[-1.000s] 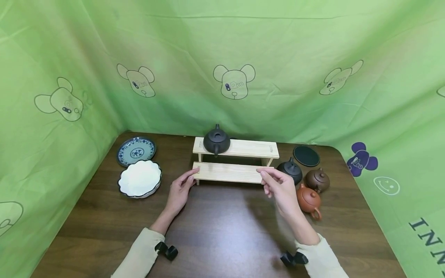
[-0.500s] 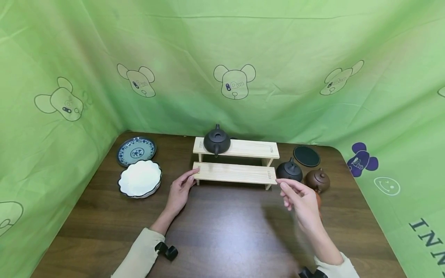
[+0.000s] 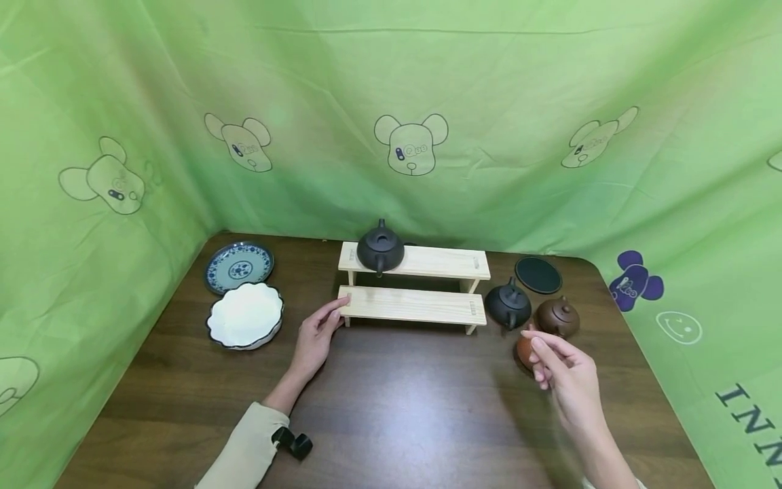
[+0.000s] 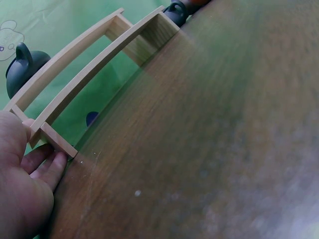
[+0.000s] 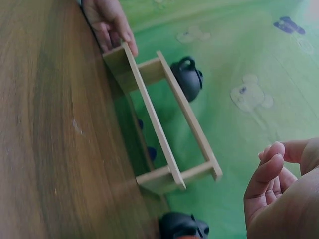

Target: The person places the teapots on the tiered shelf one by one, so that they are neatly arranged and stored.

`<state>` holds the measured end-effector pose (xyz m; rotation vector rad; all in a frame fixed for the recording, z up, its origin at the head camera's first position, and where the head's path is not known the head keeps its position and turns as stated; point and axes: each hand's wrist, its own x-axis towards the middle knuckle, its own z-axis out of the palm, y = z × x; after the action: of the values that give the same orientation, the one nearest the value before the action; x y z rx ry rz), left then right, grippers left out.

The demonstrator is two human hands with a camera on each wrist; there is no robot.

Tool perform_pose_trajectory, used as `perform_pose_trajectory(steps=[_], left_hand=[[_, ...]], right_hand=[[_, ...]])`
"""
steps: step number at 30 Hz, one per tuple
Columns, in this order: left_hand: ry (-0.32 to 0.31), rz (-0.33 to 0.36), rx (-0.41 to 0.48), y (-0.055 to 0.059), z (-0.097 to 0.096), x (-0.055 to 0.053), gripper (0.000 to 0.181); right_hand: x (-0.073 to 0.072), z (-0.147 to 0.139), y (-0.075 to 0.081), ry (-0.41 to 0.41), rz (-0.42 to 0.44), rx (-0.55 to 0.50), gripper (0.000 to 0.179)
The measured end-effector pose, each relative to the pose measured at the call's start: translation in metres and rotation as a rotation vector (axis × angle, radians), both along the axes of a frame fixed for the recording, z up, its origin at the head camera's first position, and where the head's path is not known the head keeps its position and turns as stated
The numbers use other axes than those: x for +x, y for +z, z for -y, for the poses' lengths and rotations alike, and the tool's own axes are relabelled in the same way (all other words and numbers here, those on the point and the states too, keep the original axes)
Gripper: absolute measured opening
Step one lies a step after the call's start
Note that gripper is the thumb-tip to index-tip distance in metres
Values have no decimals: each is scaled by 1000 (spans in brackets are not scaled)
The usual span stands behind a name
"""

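Note:
A two-tier wooden shelf (image 3: 409, 304) stands mid-table. My left hand (image 3: 314, 343) grips the left end of its lower tier, thumb on the board; in the left wrist view its fingers (image 4: 52, 169) lie by the leg. A black teapot (image 3: 380, 250) sits on the upper tier, left side. At the right, my right hand (image 3: 568, 373) hovers with loosely curled fingers, nothing visible in them. It partly hides an orange-red clay teapot (image 3: 524, 352); whether it touches it I cannot tell. Beside that are another black teapot (image 3: 509, 304) and a brown teapot (image 3: 557, 316).
On the left lie a blue patterned plate (image 3: 239, 263) and a white scalloped dish (image 3: 246, 316). A dark round plate (image 3: 538, 274) rests at the back right. Green printed cloth (image 3: 318, 136) hangs behind and around the wooden table (image 3: 391, 407).
My right hand has left the right end of the lower tier and moved right and nearer, to the orange-red teapot. My left hand and the shelf have stayed put.

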<state>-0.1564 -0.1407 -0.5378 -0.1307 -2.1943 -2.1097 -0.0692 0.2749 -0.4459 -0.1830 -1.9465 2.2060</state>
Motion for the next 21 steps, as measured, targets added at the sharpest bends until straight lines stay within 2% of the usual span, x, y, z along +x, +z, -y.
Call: perform_pose_trajectory(steps=[6, 17, 21], left_hand=[[0, -2, 0, 0, 0, 1, 33], [-2, 7, -3, 2, 0, 0, 33], [0, 10, -3, 0, 1, 0, 33]], right_hand=[[6, -18, -4, -46, -22, -63, 22], [14, -57, -21, -153, 23, -63, 27], [15, -66, -28, -130, 61, -53, 27]])
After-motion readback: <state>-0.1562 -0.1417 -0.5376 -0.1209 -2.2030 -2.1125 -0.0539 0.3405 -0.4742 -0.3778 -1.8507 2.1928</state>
